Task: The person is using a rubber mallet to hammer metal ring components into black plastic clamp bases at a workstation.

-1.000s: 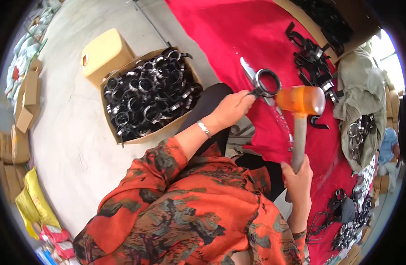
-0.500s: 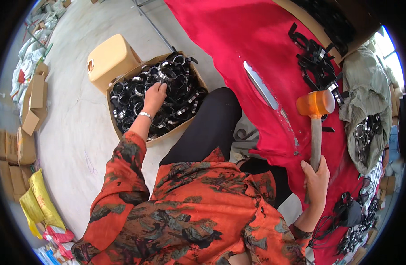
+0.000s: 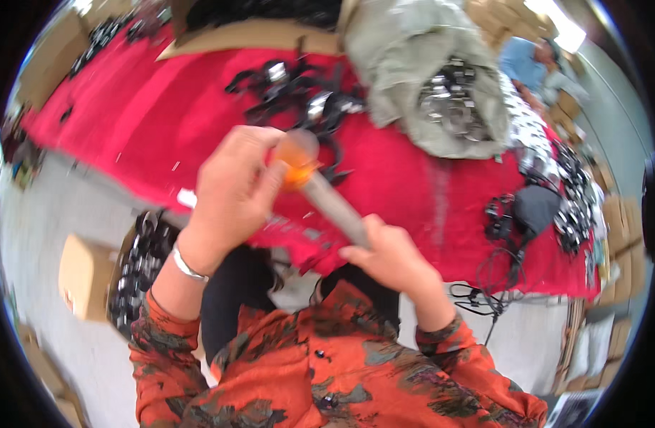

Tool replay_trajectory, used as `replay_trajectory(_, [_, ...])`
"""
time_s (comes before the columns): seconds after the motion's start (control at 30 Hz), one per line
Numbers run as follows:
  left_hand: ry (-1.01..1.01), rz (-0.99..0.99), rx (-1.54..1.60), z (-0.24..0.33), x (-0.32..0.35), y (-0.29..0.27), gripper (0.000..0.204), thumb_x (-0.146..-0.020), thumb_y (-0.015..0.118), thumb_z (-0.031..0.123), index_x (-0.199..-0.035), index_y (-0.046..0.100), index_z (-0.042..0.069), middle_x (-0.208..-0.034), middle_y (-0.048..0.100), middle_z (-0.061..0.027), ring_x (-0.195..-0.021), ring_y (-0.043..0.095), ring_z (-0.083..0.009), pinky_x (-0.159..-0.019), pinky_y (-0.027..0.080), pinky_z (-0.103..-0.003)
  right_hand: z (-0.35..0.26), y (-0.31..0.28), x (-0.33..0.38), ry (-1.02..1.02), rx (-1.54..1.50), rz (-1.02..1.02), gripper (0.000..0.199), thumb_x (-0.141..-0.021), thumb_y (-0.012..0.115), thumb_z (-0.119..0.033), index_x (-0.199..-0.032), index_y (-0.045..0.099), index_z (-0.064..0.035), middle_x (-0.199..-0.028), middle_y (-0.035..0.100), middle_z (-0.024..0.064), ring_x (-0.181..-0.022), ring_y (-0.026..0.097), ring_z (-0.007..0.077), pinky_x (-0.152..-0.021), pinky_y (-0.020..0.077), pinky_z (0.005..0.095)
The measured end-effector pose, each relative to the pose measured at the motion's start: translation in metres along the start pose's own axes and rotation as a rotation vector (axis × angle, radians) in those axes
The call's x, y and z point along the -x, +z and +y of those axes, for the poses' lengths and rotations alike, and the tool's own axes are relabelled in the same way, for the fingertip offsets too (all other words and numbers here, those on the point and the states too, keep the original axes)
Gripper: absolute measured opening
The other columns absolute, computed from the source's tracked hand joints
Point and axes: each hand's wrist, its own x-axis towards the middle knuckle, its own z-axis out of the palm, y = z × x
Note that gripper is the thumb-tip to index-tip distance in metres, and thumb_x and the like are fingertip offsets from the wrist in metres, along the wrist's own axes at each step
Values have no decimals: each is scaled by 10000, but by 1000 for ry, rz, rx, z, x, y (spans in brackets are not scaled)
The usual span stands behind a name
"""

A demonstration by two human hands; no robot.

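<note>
Mallet (image 3: 320,191) slanting up-left (orange head topmost), handle clenched in right hand (image 3: 388,257), left hand (image 3: 231,192) cupping head

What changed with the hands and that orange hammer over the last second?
The left hand left the box of black rings and came up to the orange mallet head, which it now touches. The view swung toward the red table. The right hand kept its grip on the mallet's handle.

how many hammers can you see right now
1. The orange-headed mallet is over the red table; the right hand grips its handle and the left hand wraps its head. Others may be hidden among the clutter.
</note>
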Motion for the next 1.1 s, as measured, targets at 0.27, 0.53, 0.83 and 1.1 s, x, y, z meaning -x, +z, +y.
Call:
replay_trajectory(0.27, [262,-975,-808,10,-57,104,145,-719,680,210,-797,699,89,-778,679,-114,-761,682,-271,-652,542,-372,-10,3,5,48,-151,-166,359,-803,638,-216,-1018,472,19,-853,634,261,-854,627,428,-753,498,503])
replay_trajectory(0.53, [236,-1166,-875,26,-61,96,229,-671,710,290,-758,705,78,-724,671,-131,-735,675,-302,-648,534,-386,3,-1,7,-57,-173,-150,370,-791,669,-173,-1030,481,37,-869,637,242,-869,628,410,-741,503,482])
replay_trajectory(0.83, [325,-718,-424,11,-73,54,121,-718,608,46,-833,626,12,-765,635,-175,-718,639,-309,-638,510,-382,6,1,10,-114,-154,-122,375,-791,672,-190,-1020,489,44,-863,631,231,-883,622,405,-757,494,481])
replay_trajectory(1.1, [-497,115,494,-73,-7,-31,203,-940,462,94,-1119,529,23,-878,573,-27,-623,521,-87,-523,423,-215,5,-7,7,-58,-210,-176,392,-782,682,-221,-1003,491,41,-855,612,251,-864,606,420,-759,478,481])
